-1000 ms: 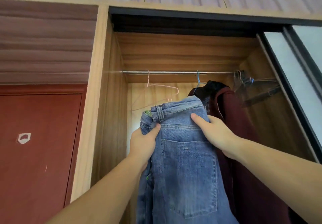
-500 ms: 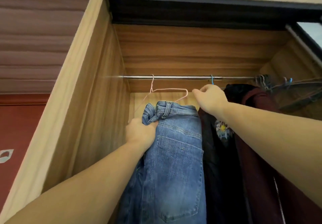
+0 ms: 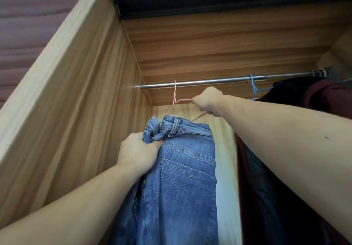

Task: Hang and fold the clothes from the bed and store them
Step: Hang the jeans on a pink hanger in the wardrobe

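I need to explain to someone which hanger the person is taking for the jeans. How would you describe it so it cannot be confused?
Look at the metal rail across the top of the wooden wardrobe. Near its left end hangs a thin pink wire hanger, gripped by the right hand just above the jeans. The other hanger is blue, farther right, and carries dark clothes.

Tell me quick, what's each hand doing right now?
Left hand: closed, gripping the jeans at the waistband.
Right hand: closed, gripping the pink hanger on the rail.
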Demonstrator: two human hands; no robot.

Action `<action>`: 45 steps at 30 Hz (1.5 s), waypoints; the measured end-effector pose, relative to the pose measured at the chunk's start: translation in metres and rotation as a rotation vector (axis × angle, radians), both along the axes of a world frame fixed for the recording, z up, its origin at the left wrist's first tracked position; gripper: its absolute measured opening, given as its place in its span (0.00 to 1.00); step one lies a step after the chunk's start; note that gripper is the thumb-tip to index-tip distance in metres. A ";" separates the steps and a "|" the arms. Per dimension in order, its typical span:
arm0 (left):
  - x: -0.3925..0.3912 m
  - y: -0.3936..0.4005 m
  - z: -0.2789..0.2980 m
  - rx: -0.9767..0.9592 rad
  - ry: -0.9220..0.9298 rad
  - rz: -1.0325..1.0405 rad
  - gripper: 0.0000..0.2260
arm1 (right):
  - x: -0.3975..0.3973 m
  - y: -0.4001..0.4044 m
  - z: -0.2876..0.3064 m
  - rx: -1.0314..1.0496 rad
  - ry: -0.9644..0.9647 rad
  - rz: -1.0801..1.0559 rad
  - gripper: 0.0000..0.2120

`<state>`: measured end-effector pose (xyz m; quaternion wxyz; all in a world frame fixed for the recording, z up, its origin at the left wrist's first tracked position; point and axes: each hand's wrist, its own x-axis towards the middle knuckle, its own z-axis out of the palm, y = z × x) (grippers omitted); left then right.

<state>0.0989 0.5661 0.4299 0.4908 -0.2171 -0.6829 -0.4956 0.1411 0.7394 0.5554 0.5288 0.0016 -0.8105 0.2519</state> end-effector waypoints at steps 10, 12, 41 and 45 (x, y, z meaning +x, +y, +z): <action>-0.014 0.000 -0.003 -0.062 -0.020 0.070 0.07 | -0.029 -0.020 -0.003 -0.124 0.212 0.143 0.05; -0.015 0.000 -0.004 -0.075 -0.026 0.070 0.07 | -0.032 -0.017 -0.009 -0.192 0.236 0.228 0.05; 0.066 0.052 -0.099 -0.363 -0.162 -0.247 0.16 | 0.109 -0.005 -0.129 -0.419 -0.362 0.299 0.12; 0.120 0.041 -0.114 -0.349 -0.172 -0.230 0.16 | 0.173 -0.009 -0.147 -0.467 -0.340 0.311 0.11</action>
